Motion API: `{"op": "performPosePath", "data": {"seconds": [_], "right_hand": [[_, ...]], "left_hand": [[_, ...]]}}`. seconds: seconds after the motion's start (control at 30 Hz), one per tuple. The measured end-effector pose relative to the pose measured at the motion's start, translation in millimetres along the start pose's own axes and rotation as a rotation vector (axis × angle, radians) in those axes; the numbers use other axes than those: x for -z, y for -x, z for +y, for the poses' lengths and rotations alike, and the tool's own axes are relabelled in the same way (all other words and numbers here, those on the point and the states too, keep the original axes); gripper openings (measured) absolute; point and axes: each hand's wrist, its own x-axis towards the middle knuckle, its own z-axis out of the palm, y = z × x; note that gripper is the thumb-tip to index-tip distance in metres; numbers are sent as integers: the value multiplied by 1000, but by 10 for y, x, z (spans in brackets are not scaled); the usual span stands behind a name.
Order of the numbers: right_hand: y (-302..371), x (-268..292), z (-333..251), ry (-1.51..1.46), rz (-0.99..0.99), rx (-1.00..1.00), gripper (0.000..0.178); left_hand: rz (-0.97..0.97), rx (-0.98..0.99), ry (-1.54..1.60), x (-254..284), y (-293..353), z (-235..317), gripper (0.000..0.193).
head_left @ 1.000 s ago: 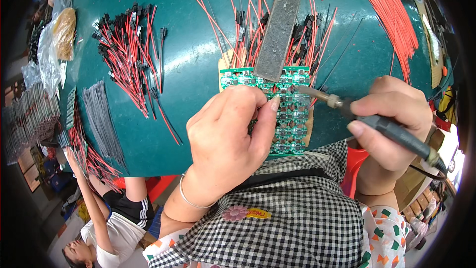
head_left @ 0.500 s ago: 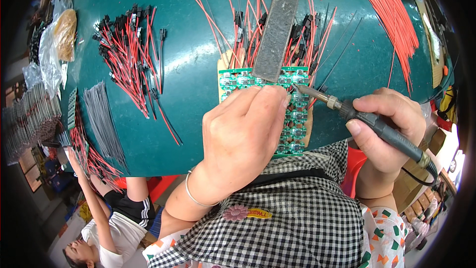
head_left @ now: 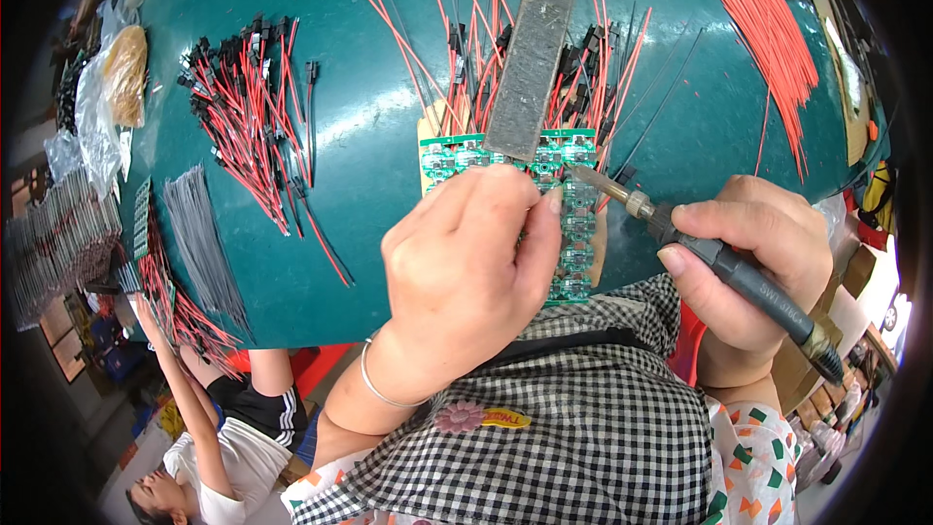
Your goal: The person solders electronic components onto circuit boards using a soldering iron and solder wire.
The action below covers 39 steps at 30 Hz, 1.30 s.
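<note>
1. Head view, as I read it from my station: the left hand lies fingers-down on a green circuit board panel near the front edge of the teal bench; whether its grip pinches anything underneath, I cannot tell.
2. My right hand has its grip wrapped tight around the dark handle of a soldering iron, whose metal tip touches the panel just beside the left fingertips.
3. A grey metal bar lies across the far end of the panel, over red and black leads that fan away from it.
4. Left on the bench I see a heap of red-and-black wired connectors and a bundle of thin grey wires.
5. Top right, a sheaf of loose red wires runs diagonally.
6. At the far left edge sits a clear plastic bag with a tan bundle inside.
7. On my checked apron is a pink flower patch with a small yellow oval label beside it.
8. Another person sits low at the lower left.
</note>
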Motion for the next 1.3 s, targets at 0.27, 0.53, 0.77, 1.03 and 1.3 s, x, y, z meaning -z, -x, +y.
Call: {"op": "performPosePath", "data": {"seconds": [0.27,0.53,0.77,1.03,1.3], "right_hand": [[29,186,105,-108,33,-133,25],[23,274,267,-174,-32,-92,28],[5,199,314,-263,-66,-101,27],[-56,267,212,-244,-118,-106,27],[-60,453,348,-225,-136,-104,31]], "left_hand": [[-77,28,-54,147,27,20,13],[-64,-63,-4,-19,-69,19,11],[-91,-77,2,-60,-75,-26,10],[-86,-133,-20,-94,-101,-37,11],[-52,-112,-39,67,-32,-5,13]]}}
